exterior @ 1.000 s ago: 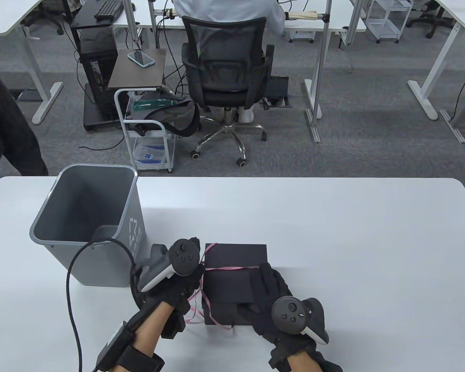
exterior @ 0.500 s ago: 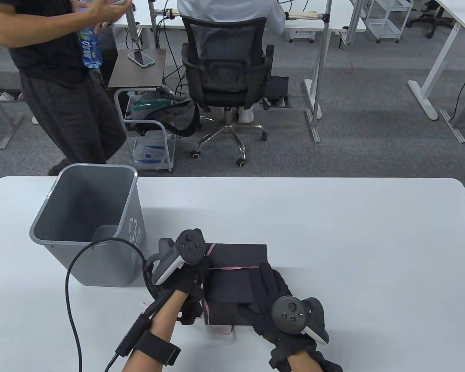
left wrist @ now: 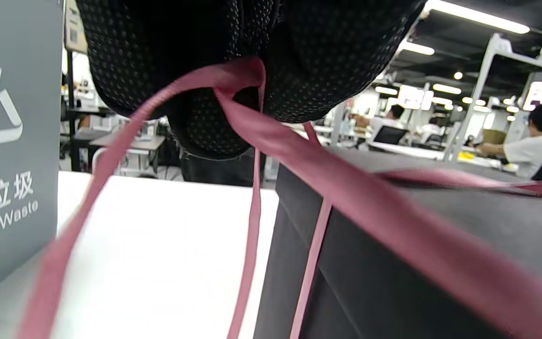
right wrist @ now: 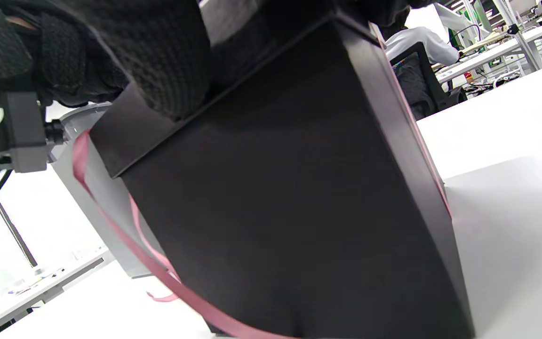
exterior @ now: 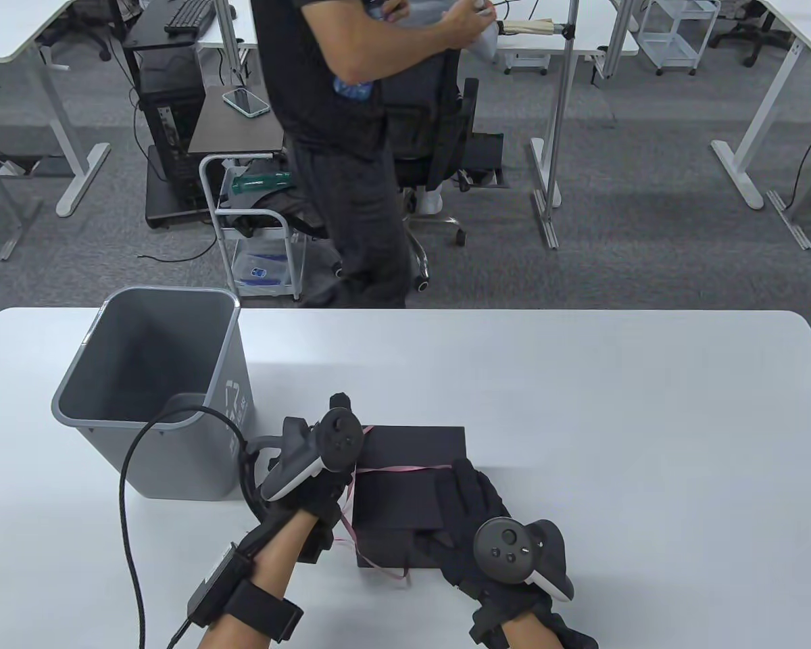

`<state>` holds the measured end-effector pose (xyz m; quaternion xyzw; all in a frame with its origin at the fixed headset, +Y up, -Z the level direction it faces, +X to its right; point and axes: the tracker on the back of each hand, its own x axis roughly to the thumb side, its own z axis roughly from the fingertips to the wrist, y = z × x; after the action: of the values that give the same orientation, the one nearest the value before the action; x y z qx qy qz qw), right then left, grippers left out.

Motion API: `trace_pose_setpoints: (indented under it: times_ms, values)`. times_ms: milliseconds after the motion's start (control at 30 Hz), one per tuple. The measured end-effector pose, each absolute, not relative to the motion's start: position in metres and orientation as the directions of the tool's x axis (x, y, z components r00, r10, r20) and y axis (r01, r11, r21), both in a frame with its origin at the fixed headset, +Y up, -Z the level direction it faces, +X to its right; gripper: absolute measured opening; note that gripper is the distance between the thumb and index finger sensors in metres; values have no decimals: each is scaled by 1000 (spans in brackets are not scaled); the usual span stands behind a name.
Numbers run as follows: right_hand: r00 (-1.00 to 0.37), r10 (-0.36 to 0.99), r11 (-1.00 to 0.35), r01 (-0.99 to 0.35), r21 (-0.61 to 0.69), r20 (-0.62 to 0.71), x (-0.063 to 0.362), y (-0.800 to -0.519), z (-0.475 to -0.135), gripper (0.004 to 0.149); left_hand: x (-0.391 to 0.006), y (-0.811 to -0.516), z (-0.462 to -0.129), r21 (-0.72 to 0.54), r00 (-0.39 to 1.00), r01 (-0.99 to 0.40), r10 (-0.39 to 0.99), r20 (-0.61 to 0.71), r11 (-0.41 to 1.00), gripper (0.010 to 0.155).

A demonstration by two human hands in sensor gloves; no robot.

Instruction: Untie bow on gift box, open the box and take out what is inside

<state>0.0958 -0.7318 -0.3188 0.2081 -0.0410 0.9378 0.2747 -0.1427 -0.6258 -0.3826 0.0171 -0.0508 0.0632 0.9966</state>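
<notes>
Though partly hidden, box [exterior: 412, 473] between hands.

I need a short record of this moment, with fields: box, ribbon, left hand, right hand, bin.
box: black gift box on the white table, lid closed
ribbon: pink ribbon runs over the lid, loose ends hang at the box's left side
left hand: left hand pinches the ribbon at the box's left edge
right hand: right hand rests on the lid, holding the box
bin: grey waste bin stands left of the box

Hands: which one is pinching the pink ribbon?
The left hand pinches the pink ribbon beside the black box; the right hand rests on the box top.
</notes>
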Motion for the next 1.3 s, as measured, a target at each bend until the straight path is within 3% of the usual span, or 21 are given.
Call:
trace_pose_setpoints:
  times_ms: [567,667,867,933,1033,1200,1300]
  values:
    - [-762,502,-844,-534,42,409,96,-732,-319,90,-155,-570,-332,325,992,-62,23,123,944,72]
    - [-761,504,-844,-535,44,408,96,-732,-319,89,-157,-565,-329,286,993,-19,-16,120,958,73]
    - [-763,504,-844,-534,43,406,96,-731,-319,90,-164,-573,-341,56,954,-124,104,281,991,58]
    - [-763,503,-845,-533,43,406,96,-732,-319,89,-161,-577,-345,-15,965,-75,76,252,997,51]
    - [-763,502,-845,-533,44,407,96,-732,-319,89,-155,-585,-348,-78,980,106,-91,177,991,45]
    - [-763,502,-845,-533,44,406,96,-732,-319,90,-151,-594,-355,-179,984,137,-113,138,974,42]
    - [-763,502,-845,-532,44,407,96,-732,-319,89,-150,-594,-354,-112,979,185,-173,105,976,44]
